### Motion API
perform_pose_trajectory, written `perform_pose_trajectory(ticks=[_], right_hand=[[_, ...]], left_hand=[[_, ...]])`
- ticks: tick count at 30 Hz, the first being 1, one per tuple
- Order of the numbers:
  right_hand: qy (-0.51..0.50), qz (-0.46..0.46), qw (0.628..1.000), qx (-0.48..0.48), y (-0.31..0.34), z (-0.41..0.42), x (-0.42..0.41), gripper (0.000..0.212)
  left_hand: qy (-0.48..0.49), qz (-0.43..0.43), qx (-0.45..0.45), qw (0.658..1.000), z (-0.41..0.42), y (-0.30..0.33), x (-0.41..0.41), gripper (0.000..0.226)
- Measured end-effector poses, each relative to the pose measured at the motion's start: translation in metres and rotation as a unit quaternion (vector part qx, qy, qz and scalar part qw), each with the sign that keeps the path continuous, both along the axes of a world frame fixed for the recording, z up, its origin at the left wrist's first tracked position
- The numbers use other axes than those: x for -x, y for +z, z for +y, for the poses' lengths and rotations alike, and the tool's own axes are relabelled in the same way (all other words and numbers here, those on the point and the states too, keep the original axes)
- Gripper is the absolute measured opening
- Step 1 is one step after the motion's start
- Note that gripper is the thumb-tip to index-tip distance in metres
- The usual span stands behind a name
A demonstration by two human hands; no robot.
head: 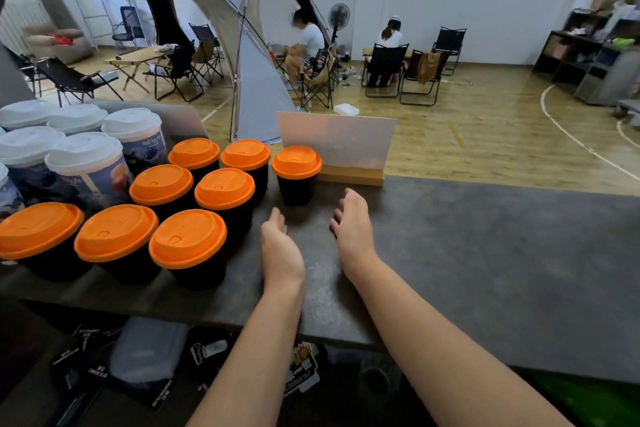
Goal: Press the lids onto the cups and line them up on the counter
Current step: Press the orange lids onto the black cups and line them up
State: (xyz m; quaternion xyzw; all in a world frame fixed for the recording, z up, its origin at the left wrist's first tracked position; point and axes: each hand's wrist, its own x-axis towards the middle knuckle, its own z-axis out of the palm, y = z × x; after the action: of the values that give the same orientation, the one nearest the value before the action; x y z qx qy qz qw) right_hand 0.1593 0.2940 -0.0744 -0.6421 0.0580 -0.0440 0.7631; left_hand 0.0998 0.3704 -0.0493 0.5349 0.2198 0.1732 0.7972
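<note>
Several black cups with orange lids stand in rows on the grey counter point(485, 253). The rightmost black cup point(296, 174) stands alone at the end of the back row, lid on. My left hand point(278, 246) and my right hand point(351, 229) hover just in front of it, palms facing each other, fingers relaxed, holding nothing and apart from the cup. The nearest front cup point(188, 246) is left of my left hand. Printed cups with white lids point(85, 163) stand behind at the far left.
A white sign in a wooden base point(337, 149) stands right behind the lone cup. The counter's right half is bare grey surface. Below its near edge lie dark packets and a grey pouch point(147, 350). Beyond are a tent, folding chairs and seated people.
</note>
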Motion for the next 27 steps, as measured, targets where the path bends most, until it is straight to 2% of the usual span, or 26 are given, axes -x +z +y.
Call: perform_pose_trajectory(ticks=[2,6,11,16,27], right_hand=[[0.003,-0.003,1.000,-0.001,-0.002,-0.033,0.012,0.036],[-0.075,-0.048,0.995,0.051,-0.005,-0.111,0.040,0.034],[-0.168,-0.043,0.983,0.067,0.002,-0.208,0.069,0.034],[-0.234,-0.038,0.971,0.036,0.008,-0.304,0.095,0.032],[-0.362,-0.022,0.932,0.014,0.013,-0.522,0.145,0.038]], left_hand=[[-0.008,0.002,-0.019,1.000,-0.015,-0.004,0.023,0.054],[-0.041,-0.011,-0.015,0.999,-0.053,-0.003,0.052,0.055],[-0.167,-0.003,-0.025,0.986,-0.133,0.010,0.049,0.054],[-0.272,-0.025,-0.024,0.962,-0.224,0.022,0.040,0.051],[-0.390,0.008,-0.051,0.919,-0.432,0.020,0.049,0.050]])
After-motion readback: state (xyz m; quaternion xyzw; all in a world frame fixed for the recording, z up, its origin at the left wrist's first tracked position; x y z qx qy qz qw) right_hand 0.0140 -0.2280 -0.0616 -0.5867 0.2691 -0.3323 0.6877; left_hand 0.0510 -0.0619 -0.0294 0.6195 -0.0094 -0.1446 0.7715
